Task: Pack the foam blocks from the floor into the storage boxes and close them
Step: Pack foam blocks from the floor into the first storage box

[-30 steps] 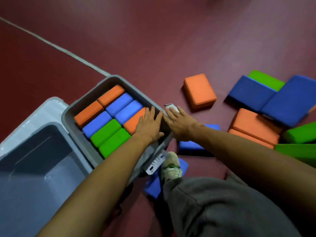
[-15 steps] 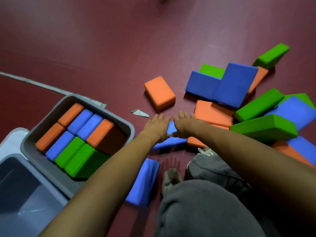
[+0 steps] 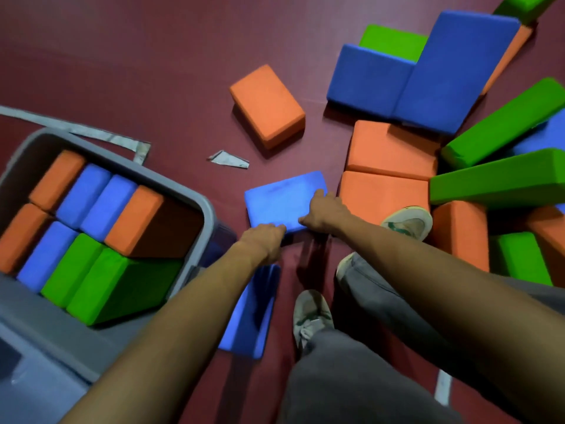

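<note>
**Blue foam block (image 3: 284, 200) held by left grip (image 3: 264, 240) and right grip (image 3: 327, 214)**

Dark red floor (image 3: 153, 56) fills the view. At right lies a loose pile (image 3: 391, 148) of orange, blue and green foam blocks, some leaning on one another, with the biggest blue ones on its far side. At left stands a grey storage box (image 3: 200, 206), open-topped, with eight blocks on edge in two rows. The far row runs orange, blue, blue, orange, and the near row orange, blue, green, green. Space shows along its right wall. A second box (image 3: 36, 402) sits at the near left corner, against the first.

The blue foam block lies mid-scene between storage box and pile, just beside the pile's orange blocks. Left grip has its fingers curled round the near left corner. Right grip pinches the near right corner, thumb on the near edge. Whether the block is off the floor cannot be told.

An orange block (image 3: 267, 110) lies alone farther off. A second blue block (image 3: 250, 316) lies under the left forearm, beside the storage box. Two pale shoes (image 3: 312, 313) stand near the pile. A tape scrap (image 3: 229, 159) lies between the storage box and the orange block.
</note>
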{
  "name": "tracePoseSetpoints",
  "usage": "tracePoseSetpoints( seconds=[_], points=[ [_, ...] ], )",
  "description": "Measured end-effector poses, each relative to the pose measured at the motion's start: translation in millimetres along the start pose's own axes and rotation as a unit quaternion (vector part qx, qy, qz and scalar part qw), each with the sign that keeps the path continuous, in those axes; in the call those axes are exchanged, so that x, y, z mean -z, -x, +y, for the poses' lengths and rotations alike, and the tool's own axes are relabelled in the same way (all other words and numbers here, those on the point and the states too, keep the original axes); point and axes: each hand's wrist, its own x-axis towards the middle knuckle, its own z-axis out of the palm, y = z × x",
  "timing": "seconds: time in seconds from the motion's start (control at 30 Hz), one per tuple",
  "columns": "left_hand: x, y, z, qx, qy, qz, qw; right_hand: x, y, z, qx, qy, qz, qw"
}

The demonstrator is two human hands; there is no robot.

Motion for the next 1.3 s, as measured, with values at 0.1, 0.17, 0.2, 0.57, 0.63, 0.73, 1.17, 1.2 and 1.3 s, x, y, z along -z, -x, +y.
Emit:
tracePoseSetpoints(
  seconds=[0.1, 0.17, 0.2, 0.57, 0.63, 0.73, 1.17, 1.2, 1.3],
  points=[
    [-21.3, -17.4, -10.4, -0.015, 0.004, -0.051, 0.999, -18.7, -19.9, -1.2, -0.022, -0.025, 0.019, 0.999],
    [-34.3, -28.0, -17.7, -0.014, 0.003, -0.076, 0.997, -29.6, -35.5, -2.6, -0.036, -0.036, 0.020, 0.998],
    [-41.6, -33.3, -21.6, -0.011, 0.001, -0.085, 0.996, -34.5, -42.8, -2.6, -0.041, -0.040, 0.023, 0.998],
    [-114.3, -46.2, -44.6, -0.012, -0.050, -0.105, 0.993, -43.2, -73.9, -8.3, -0.124, -0.083, 0.101, 0.984],
    [-112.5, -45.2, -46.3, -0.013, -0.051, -0.103, 0.993, -43.5, -79.1, -12.3, -0.141, -0.119, 0.099, 0.978],
    [-108.0, -44.5, -46.5, 0.001, -0.057, -0.101, 0.993, -38.2, -82.3, -11.1, -0.146, -0.171, 0.092, 0.970],
    [-81.4, -33.1, -38.9, -0.003, -0.096, -0.174, 0.980, -18.8, -67.5, 4.8, -0.107, -0.268, 0.116, 0.950],
    [-79.3, -32.4, -38.0, -0.006, -0.103, -0.169, 0.980, -17.4, -67.1, 5.4, -0.111, -0.270, 0.105, 0.951],
    [-69.6, -31.1, -35.4, -0.024, -0.105, -0.140, 0.984, -12.7, -62.7, 4.8, -0.128, -0.241, 0.032, 0.962]
  ],
)
